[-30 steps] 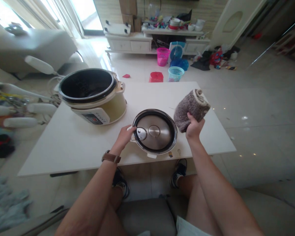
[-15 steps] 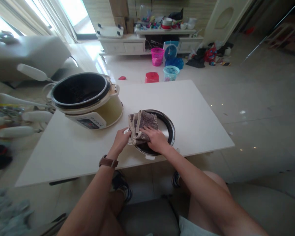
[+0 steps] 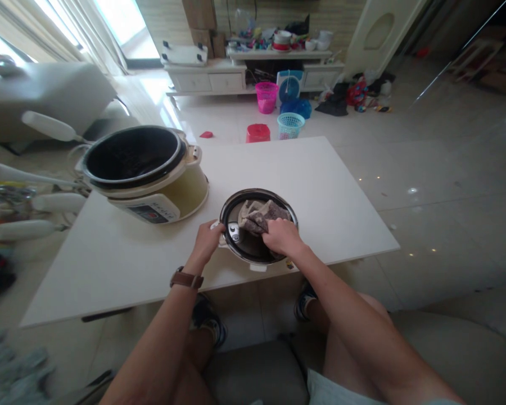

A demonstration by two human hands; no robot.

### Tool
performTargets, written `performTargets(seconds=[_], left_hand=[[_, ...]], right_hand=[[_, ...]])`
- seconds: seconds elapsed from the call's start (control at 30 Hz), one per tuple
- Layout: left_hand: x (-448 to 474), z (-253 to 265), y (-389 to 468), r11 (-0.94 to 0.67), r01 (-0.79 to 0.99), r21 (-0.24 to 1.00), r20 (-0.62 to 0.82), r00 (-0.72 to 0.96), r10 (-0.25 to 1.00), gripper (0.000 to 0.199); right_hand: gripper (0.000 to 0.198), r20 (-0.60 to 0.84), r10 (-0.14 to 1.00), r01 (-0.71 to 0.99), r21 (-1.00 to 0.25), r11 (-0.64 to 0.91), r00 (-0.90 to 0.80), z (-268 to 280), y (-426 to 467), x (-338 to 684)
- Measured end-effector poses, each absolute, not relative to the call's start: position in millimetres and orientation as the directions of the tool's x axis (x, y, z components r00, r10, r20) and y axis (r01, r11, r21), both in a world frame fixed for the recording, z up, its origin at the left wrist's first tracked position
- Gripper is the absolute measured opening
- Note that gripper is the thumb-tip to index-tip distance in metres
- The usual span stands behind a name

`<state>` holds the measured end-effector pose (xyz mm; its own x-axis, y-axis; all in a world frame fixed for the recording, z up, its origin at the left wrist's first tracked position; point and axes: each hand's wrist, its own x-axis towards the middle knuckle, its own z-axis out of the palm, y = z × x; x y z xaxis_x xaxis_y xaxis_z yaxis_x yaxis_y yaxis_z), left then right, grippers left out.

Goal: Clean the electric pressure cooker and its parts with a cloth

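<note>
A round pressure cooker lid [image 3: 253, 247] lies underside up near the table's front edge, its dark inner face and a small metal valve part showing. My left hand [image 3: 206, 241] grips the lid's left rim between thumb and fingers. Bunched in my right hand [image 3: 281, 236] is a brown-grey cloth [image 3: 257, 216], which rests on the right half of the lid's inner face. To the left stands the cream electric pressure cooker [image 3: 168, 197], uncovered, with its dark inner pot [image 3: 130, 154] inside and a control panel on the front.
Everything sits on a white table [image 3: 320, 197]. White-handled utensils [image 3: 59, 201] stick out at the left edge. Beyond the table are a red stool [image 3: 258, 133], a turquoise basket [image 3: 290, 125] and a pink basket [image 3: 266, 97]. A grey seat [image 3: 253, 371] is below me.
My right hand has slid the cloth rightward across the lid and now bunches it rather than pressing it flat. The valve part at the lid's left is uncovered. My left hand stays put.
</note>
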<state>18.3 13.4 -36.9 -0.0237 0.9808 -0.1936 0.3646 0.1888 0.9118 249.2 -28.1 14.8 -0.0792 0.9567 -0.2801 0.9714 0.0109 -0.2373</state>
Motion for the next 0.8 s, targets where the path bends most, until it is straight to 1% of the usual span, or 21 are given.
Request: performTargets(seconds=[0.1,0.2,0.33,0.4,0.5,0.57,0.63,0.7,0.73,0.8], left_hand=[[19,-37,14,0.167,0.364,0.916,-0.173,-0.017,0.985,0.02],[18,-37,14,0.157,0.379,0.912,-0.168,-0.006,0.986,0.021],[15,-37,13,0.153,0.386,0.91,-0.171,0.013,0.985,0.022],[14,-38,13,0.151,0.394,0.907,-0.17,0.012,0.985,0.022],[15,-38,13,0.142,0.411,0.9,-0.158,0.004,0.987,0.023],[16,-37,14,0.128,0.411,0.902,-0.143,0.006,0.99,0.026],[17,-35,14,0.108,0.396,0.912,-0.123,0.012,0.992,0.031],[18,-33,15,0.101,0.379,0.92,-0.111,0.005,0.994,0.034],[18,-33,15,0.104,0.375,0.921,-0.111,-0.002,0.994,0.035],[18,-33,16,0.113,0.374,0.92,-0.116,-0.013,0.993,0.035]], right_hand=[[0.039,-0.268,0.953,0.947,-0.317,0.048,-0.138,13,-34,243],[0.038,-0.213,0.967,0.923,-0.382,0.049,-0.14,8,-36,240],[0.05,-0.14,0.981,0.907,-0.415,0.063,-0.132,3,-31,246],[0.049,-0.174,0.98,0.92,-0.392,0.02,-0.096,4,-29,248],[0.04,-0.245,0.968,0.939,-0.343,-0.029,-0.06,8,-29,246],[0.036,-0.263,0.959,0.925,-0.38,-0.002,-0.106,10,-31,241],[0.035,-0.268,0.948,0.885,-0.465,0.029,-0.172,11,-34,236],[0.037,-0.264,0.945,0.854,-0.52,0.031,-0.195,12,-36,234],[0.037,-0.259,0.949,0.853,-0.521,0.021,-0.181,12,-37,235],[0.038,-0.247,0.962,0.882,-0.471,-0.013,-0.118,12,-37,238]])
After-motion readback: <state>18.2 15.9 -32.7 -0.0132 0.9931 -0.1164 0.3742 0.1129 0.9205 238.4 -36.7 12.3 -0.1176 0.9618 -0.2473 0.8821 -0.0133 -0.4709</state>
